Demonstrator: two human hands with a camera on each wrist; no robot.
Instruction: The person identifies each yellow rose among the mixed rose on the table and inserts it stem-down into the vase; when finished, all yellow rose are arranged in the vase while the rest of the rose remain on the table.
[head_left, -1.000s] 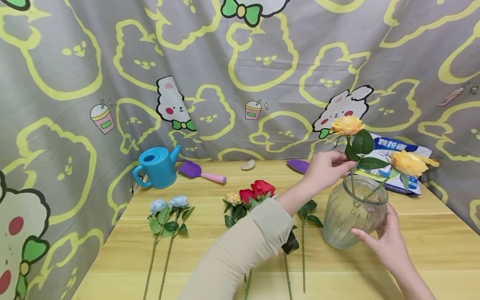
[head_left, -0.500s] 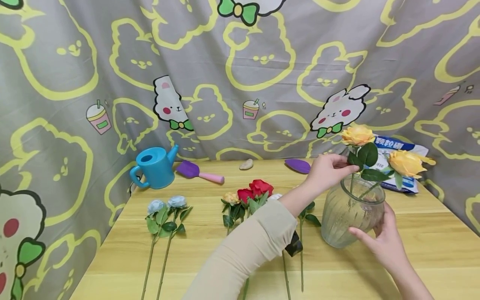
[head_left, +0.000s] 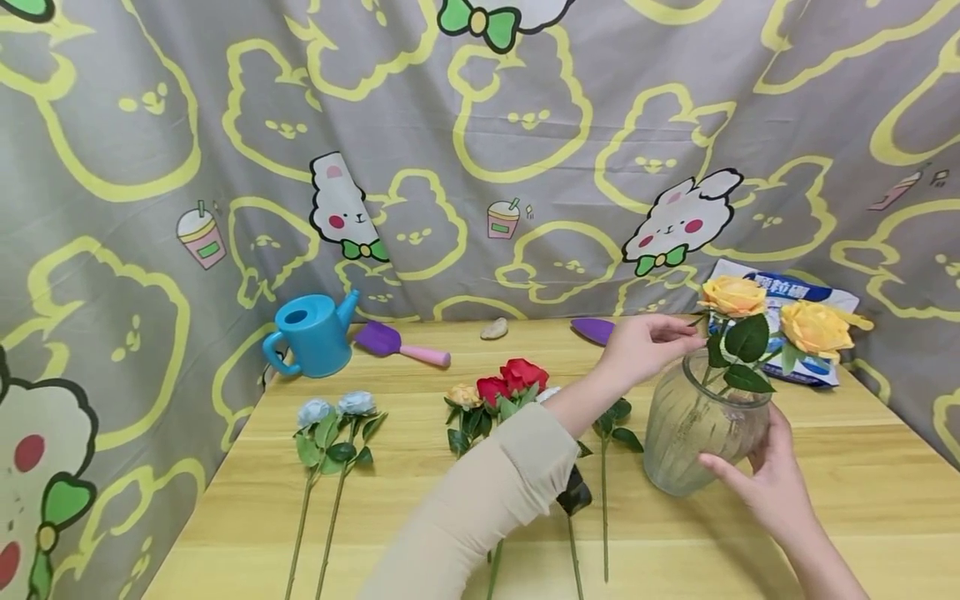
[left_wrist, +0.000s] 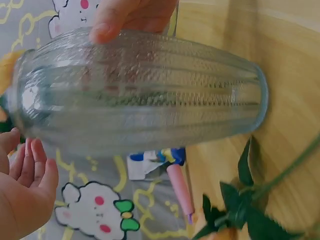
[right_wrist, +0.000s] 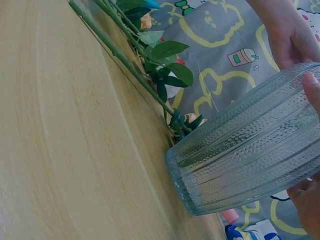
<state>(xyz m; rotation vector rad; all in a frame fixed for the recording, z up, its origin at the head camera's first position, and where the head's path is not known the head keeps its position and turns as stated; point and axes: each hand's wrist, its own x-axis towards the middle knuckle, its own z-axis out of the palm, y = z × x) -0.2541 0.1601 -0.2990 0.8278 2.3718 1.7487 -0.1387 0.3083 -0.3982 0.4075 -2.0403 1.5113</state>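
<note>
A ribbed clear glass vase [head_left: 678, 446] stands on the wooden table, held around its side by my right hand [head_left: 780, 492], thumb in front and fingers behind. Two yellow roses [head_left: 733, 297] lean to the right out of its mouth, their stems inside the glass. Beside the left rose's leaves [head_left: 748, 337] is my left hand [head_left: 647, 348], just above the rim. In the left wrist view the left hand's fingers [left_wrist: 37, 162] look loosely extended near the vase mouth, with nothing visible gripped between them. The contact at the fingertips is partly unclear.
Two pale blue roses [head_left: 357, 403] lie at left. Red roses [head_left: 525, 375] and other flowers lie mid-table, partly behind my left sleeve. Along the back are a blue watering can [head_left: 315, 337], a purple shovel [head_left: 382, 338], a stone [head_left: 495, 329], another purple tool [head_left: 592, 330] and a printed bag [head_left: 813, 367].
The left yellow rose has moved down and right, deeper into the vase. My left hand followed it, then drew slightly back left, letting go of it. The right hand stays on the vase.
</note>
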